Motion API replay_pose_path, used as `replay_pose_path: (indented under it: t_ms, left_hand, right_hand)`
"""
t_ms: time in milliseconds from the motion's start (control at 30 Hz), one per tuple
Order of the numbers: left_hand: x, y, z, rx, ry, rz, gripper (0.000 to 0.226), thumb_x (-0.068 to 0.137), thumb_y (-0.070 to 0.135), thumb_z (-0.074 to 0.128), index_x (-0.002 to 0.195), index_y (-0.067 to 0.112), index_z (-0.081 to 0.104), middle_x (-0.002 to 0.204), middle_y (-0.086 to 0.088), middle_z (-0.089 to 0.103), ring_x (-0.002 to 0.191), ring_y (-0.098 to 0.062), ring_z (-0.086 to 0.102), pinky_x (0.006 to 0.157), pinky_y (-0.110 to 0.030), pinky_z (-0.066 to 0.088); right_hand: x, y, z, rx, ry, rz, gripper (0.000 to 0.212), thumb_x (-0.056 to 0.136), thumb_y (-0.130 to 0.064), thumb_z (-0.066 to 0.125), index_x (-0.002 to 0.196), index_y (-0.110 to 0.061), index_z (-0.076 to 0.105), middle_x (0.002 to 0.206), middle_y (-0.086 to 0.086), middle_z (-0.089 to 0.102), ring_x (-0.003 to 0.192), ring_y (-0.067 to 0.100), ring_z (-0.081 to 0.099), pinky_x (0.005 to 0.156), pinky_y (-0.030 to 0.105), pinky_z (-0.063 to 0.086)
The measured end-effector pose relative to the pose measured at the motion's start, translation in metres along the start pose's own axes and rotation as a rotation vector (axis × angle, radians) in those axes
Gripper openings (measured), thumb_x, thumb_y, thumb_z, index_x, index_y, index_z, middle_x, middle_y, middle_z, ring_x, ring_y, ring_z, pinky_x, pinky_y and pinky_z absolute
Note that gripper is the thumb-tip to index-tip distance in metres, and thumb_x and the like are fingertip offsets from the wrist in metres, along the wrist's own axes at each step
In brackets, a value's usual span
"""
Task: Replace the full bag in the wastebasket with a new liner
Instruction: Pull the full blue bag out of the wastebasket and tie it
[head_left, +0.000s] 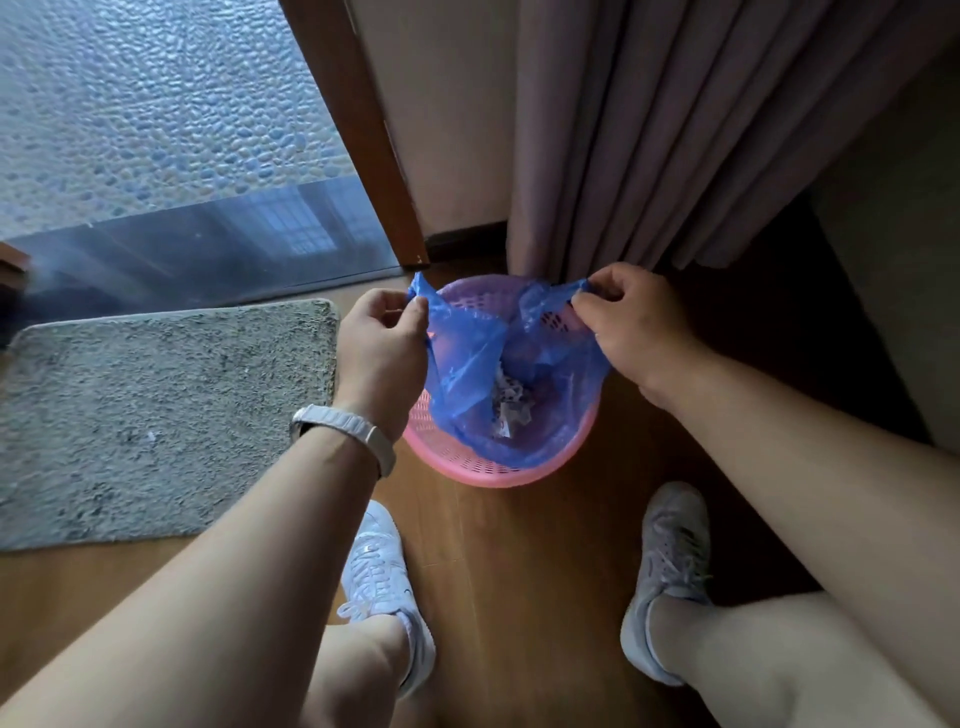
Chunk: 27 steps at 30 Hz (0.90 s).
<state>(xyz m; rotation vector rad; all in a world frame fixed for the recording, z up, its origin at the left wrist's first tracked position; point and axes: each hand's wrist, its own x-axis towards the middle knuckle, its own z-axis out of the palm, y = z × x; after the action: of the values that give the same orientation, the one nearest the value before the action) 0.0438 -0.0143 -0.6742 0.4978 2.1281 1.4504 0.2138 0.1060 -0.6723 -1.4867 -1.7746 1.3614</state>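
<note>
One brown wood-plank floor (498, 561) carries everything. One mauve pleated curtain (649, 130) hangs at the back, and one grey shaggy rectangular mat (156, 415) lies to the left. One pink round perforated plastic wastebasket (498, 467) stands just in front of the curtain, between two white lace-up sneakers (379, 566) and the wall. Inside it sits one translucent blue plastic bag (467, 374), with crumpled white paper scraps (511, 405) at the bottom. Two hands pinch the bag's rim: the left hand (382, 353) on its left edge, the right hand (634, 332) on its right edge. One white watch band (345, 428) circles the left wrist.
</note>
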Motion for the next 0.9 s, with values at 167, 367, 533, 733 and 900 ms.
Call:
replay_pose_path:
  t_ms: [167,367,533,733,900]
  left_hand:
    - [0.001,0.003,-0.006,-0.045,0.001,0.040,0.012,0.091,0.016,0.062,0.080,0.020,0.062,0.076,-0.001,0.063,0.064,-0.007,0.056,0.058,-0.018,0.046]
    - [0.014,0.005,-0.010,-0.085,0.014,0.042,0.015,0.091,0.012,0.062,0.079,0.021,0.062,0.071,0.003,0.061,0.061,-0.005,0.055,0.059,-0.019,0.047]
    - [0.024,0.012,-0.013,-0.041,-0.012,0.106,0.019,0.089,0.010,0.064,0.076,0.023,0.061,0.067,0.006,0.059,0.058,-0.004,0.052,0.060,-0.021,0.045]
    - [0.029,0.022,-0.016,-0.068,-0.011,0.195,0.016,0.086,0.014,0.064,0.074,0.025,0.061,0.069,0.007,0.059,0.063,-0.009,0.052,0.064,-0.025,0.045]
    - [0.031,0.034,-0.017,-0.157,0.008,0.152,0.014,0.086,0.012,0.066,0.076,0.022,0.063,0.069,0.007,0.060,0.060,-0.001,0.052,0.066,-0.023,0.043]
  right_hand:
    - [-0.010,-0.003,-0.001,0.029,0.053,-0.010,0.012,0.091,-0.015,0.059,0.081,-0.021,0.059,0.071,-0.011,0.059,0.061,-0.001,0.055,0.046,0.007,0.040]
    - [-0.009,-0.006,-0.006,0.048,0.022,-0.053,0.014,0.093,-0.013,0.058,0.081,-0.020,0.059,0.068,-0.010,0.056,0.047,-0.011,0.052,0.046,0.008,0.040]
    - [-0.003,-0.009,-0.004,-0.007,-0.047,-0.122,0.020,0.092,-0.012,0.059,0.075,-0.023,0.058,0.068,-0.011,0.057,0.051,-0.010,0.053,0.050,0.008,0.041]
    - [0.007,-0.024,-0.005,-0.013,-0.048,-0.206,0.023,0.090,-0.014,0.061,0.072,-0.027,0.056,0.069,-0.012,0.059,0.057,-0.008,0.054,0.060,0.012,0.045]
    - [0.003,-0.033,-0.007,0.049,-0.034,-0.242,0.022,0.092,-0.013,0.060,0.074,-0.027,0.058,0.071,-0.012,0.061,0.061,-0.008,0.057,0.061,0.012,0.046]
